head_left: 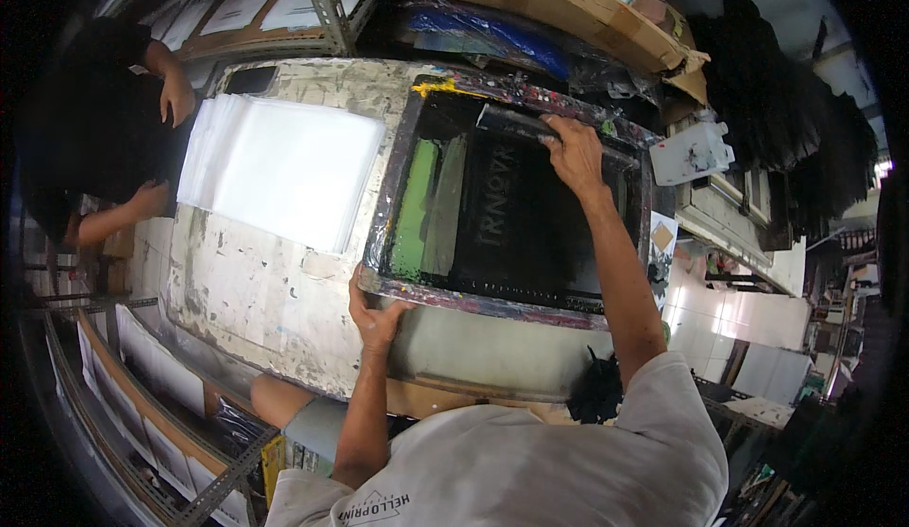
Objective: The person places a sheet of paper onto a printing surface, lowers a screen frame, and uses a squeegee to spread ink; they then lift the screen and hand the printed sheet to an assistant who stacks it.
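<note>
A screen printing frame with a paint-stained rim lies on the table in front of me. Dark ink covers much of its mesh, with a green strip toward the left. My left hand grips the frame's near left corner, thumb along the near edge. At the far side of the mesh, my right hand is closed on a long, dark squeegee. The squeegee lies across the far part of the mesh; its blade edge is hidden. Left of the frame rests a stack of white sheets.
The worn white table carries everything. A person in dark clothing stands at its left end, hands near the sheets. A white plastic jug stands beyond the frame's right side. Shelving racks flank the table, with a cardboard box behind.
</note>
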`<action>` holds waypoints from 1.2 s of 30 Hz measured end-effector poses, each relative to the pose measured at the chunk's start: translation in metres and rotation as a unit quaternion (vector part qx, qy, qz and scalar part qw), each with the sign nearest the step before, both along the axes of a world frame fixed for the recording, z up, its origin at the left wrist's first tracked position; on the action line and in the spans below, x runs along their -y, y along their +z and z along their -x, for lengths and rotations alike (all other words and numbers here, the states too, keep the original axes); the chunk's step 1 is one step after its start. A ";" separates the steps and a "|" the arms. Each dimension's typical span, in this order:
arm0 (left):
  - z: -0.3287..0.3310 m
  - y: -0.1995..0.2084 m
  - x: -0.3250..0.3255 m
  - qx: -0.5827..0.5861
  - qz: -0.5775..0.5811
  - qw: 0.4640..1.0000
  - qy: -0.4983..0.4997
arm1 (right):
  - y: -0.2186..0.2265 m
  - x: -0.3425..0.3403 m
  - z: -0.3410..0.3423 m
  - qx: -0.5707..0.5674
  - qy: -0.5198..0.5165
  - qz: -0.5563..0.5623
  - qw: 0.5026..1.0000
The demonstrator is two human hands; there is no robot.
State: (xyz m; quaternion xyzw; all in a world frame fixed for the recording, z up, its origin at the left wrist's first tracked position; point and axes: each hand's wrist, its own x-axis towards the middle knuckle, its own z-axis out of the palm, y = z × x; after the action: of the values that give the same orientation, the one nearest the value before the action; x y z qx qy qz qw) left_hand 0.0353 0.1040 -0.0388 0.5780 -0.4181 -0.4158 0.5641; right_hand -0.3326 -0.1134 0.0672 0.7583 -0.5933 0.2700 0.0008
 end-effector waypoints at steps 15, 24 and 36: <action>-0.001 0.000 -0.003 0.003 -0.003 1.000 -0.003 | 0.005 -0.172 -0.057 -0.012 0.030 -0.069 0.997; -0.002 0.009 0.005 0.154 0.065 0.986 0.002 | 0.052 -0.179 -0.050 0.132 0.007 -0.307 0.943; -0.007 0.006 0.000 0.277 0.081 0.957 0.009 | -0.020 -0.163 -0.047 -0.034 0.009 -0.171 0.985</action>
State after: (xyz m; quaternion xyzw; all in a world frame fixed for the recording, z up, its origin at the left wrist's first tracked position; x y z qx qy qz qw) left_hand 0.0424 0.1037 -0.0332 0.6263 -0.5850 -0.1991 0.4752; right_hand -0.2852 0.0499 0.0475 0.7613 -0.6235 0.1386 -0.1118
